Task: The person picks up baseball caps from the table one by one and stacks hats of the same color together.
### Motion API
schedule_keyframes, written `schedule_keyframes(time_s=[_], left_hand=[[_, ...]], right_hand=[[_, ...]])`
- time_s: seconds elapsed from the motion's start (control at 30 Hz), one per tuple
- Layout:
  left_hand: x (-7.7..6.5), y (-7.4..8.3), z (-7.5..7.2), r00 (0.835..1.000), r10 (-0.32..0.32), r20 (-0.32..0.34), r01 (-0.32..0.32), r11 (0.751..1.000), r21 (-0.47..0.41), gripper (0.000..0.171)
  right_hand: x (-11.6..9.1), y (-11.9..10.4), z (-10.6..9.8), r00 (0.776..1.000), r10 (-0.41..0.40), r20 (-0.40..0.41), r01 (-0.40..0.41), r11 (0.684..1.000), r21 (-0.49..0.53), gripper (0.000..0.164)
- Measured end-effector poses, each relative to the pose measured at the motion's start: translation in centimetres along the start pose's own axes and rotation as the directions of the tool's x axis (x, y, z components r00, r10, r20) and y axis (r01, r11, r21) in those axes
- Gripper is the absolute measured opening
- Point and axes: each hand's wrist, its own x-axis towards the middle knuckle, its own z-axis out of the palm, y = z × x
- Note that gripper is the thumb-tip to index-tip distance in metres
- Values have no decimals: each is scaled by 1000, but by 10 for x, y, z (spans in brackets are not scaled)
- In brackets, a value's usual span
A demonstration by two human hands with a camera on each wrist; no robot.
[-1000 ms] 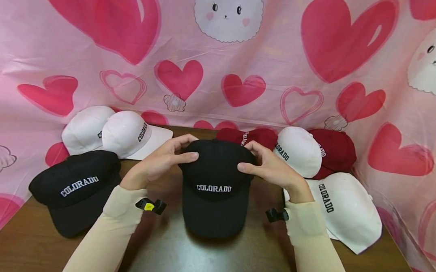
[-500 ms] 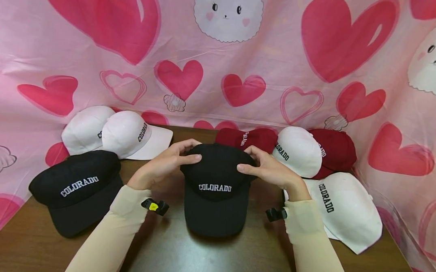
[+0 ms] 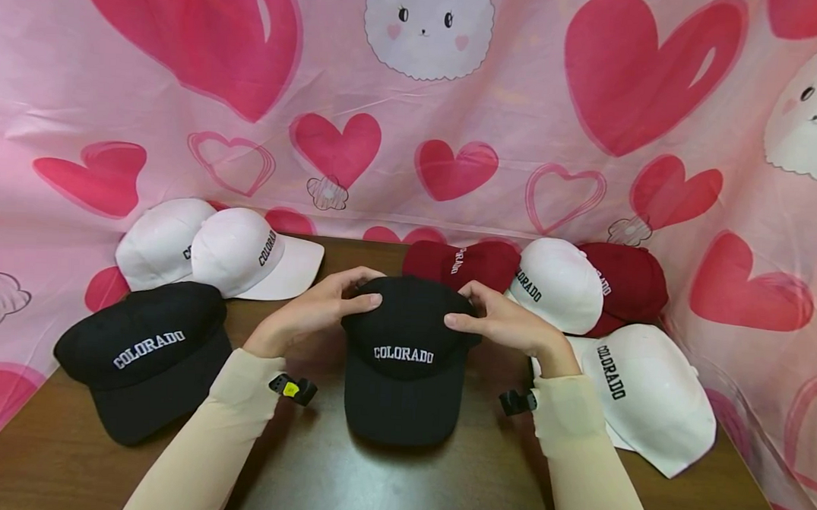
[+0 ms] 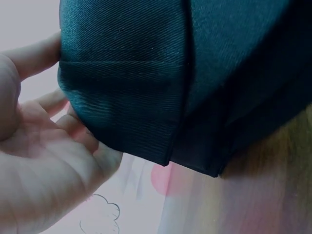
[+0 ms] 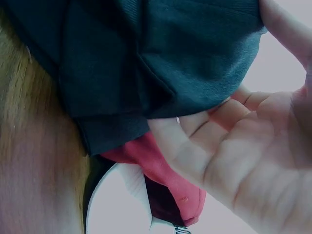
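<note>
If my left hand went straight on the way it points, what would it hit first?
Your left hand would first meet the black cap it holds; beyond that, probably the red cap behind it, though depth is unclear.

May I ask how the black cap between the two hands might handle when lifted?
The black cap is probably light, being cloth. Its ribbed weave should resist slipping. The bill is likely fairly stiff, given its smooth outline.

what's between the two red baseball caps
The head view shows a white baseball cap between the left red baseball cap and the right red baseball cap, which it partly hides.
</note>
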Motion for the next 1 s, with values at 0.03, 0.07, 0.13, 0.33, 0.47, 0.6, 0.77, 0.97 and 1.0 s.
schedule_keyframes(time_s=[0.03,0.07,0.13,0.33,0.47,0.6,0.77,0.97,1.0], left_hand=[[0,0,0,1000,-2,0,2,1000,6,44],[0,-1,1,1000,-2,0,2,1000,16,44],[1,-2,1,1000,-3,-2,3,999,32,44],[1,-4,0,1000,0,-1,0,997,82,46],[2,-4,-1,1000,16,7,-17,993,121,47],[3,-5,0,1000,16,3,-16,987,159,48],[3,-5,0,1000,8,-3,-7,980,198,50],[2,-5,-1,1000,-4,11,2,985,174,56],[2,-5,-1,1000,-3,11,1,985,175,57]], right_hand=[[0,1,0,1000,2,0,-2,1000,-4,42],[0,1,0,1000,4,1,-4,1000,-6,42],[1,2,0,1000,5,1,-5,1000,-9,41],[1,3,0,1000,24,3,-24,1000,-8,42],[1,5,0,999,33,8,-33,999,-21,43],[1,7,-1,999,41,7,-41,998,-37,44],[1,7,0,999,48,6,-47,997,-65,45],[2,7,0,998,59,5,-59,994,-94,47],[1,8,0,998,63,1,-63,993,-98,47]])
